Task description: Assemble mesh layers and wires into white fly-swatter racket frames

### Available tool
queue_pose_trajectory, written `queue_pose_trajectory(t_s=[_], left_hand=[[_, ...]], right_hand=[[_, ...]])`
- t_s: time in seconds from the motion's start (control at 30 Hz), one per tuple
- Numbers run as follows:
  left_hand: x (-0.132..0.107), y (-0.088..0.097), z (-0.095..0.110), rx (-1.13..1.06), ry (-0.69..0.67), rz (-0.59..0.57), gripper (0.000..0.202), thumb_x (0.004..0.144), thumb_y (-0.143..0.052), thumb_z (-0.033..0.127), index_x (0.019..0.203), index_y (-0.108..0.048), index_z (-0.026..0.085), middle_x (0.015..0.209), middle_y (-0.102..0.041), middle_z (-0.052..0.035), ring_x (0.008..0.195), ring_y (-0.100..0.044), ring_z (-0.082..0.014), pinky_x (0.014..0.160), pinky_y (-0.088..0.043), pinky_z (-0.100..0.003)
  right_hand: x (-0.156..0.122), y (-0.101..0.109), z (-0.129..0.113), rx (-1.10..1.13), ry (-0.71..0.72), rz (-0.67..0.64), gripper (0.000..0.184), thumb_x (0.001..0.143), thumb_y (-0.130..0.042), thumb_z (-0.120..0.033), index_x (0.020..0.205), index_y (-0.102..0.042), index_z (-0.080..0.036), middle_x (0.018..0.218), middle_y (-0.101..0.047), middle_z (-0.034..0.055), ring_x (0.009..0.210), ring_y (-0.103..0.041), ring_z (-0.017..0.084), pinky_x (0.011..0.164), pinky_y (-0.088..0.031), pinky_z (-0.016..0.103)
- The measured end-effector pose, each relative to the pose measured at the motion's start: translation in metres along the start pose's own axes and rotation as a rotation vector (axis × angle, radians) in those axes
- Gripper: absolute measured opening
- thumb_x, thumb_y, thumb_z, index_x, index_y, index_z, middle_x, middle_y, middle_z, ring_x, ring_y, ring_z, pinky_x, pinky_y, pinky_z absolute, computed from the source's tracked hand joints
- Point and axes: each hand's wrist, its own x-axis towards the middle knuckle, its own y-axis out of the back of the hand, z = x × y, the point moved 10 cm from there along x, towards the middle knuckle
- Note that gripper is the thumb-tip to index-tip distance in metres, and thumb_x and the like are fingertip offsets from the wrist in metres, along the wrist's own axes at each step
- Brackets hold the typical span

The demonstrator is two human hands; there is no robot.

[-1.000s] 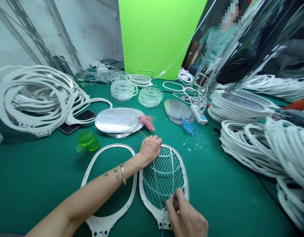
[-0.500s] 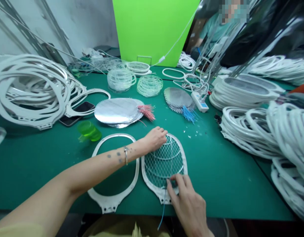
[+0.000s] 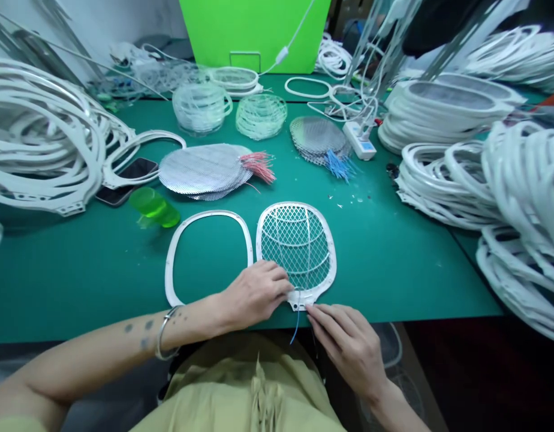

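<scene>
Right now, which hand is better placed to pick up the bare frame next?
Probably the left hand: its forearm crosses the near end of the bare frame, while the right hand is farther away, at the neck of the mesh-filled frame.

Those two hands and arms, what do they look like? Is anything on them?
Both the left hand and the right hand are bare, without gloves. A shiny silver bracelet circles the left wrist, and small dark marks dot that forearm. A yellowish sleeve shows at the bottom left.
</scene>
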Motion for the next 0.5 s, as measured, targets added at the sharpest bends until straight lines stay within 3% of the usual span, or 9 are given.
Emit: queue_pose_trajectory(t_s=[0.1,0.2,0.37,0.5], left_hand=[[-0.011,-0.012,0.004,0.012,-0.012,-0.007,0.025,0.096,-0.042,0.012,0.105,-0.065,0.017,0.101,-0.066,-0.0058,0.092,-0.057,-0.017,0.081,-0.045,-0.029],[-0.01,-0.009,-0.001,0.012,-0.04,0.026,0.029,0.095,-0.04,0.008,0.107,-0.065,0.017,0.1,-0.066,-0.0057,0.091,-0.058,-0.0166,0.079,-0.046,-0.028],[-0.009,0.007,-0.005,0.026,-0.073,0.147,0.027,0.097,-0.04,0.012,0.108,-0.064,0.016,0.098,-0.067,-0.0076,0.088,-0.059,-0.0168,0.075,-0.048,-0.029],[-0.007,0.002,0.001,0.006,-0.111,0.089,0.021,0.096,-0.045,0.014,0.103,-0.065,0.016,0.093,-0.067,-0.006,0.084,-0.059,-0.0169,0.074,-0.047,-0.028]], right_hand=[[0.002,-0.004,0.0,-0.016,0.035,-0.022,0.025,0.087,-0.062,-0.015,0.111,-0.068,-0.021,0.098,-0.073,0.0031,0.087,-0.064,0.015,0.083,-0.045,0.029],[0.003,-0.006,0.0,-0.027,0.043,-0.049,0.024,0.088,-0.062,-0.015,0.11,-0.069,-0.022,0.097,-0.073,0.0024,0.088,-0.063,0.015,0.084,-0.044,0.031],[0.005,-0.003,0.001,0.01,0.024,-0.019,0.021,0.087,-0.062,-0.013,0.106,-0.07,-0.021,0.094,-0.073,0.0024,0.086,-0.062,0.016,0.084,-0.042,0.032],[0.005,-0.003,0.001,0.025,0.028,-0.02,0.021,0.086,-0.064,-0.013,0.105,-0.07,-0.02,0.092,-0.073,0.0023,0.085,-0.062,0.017,0.082,-0.043,0.033]])
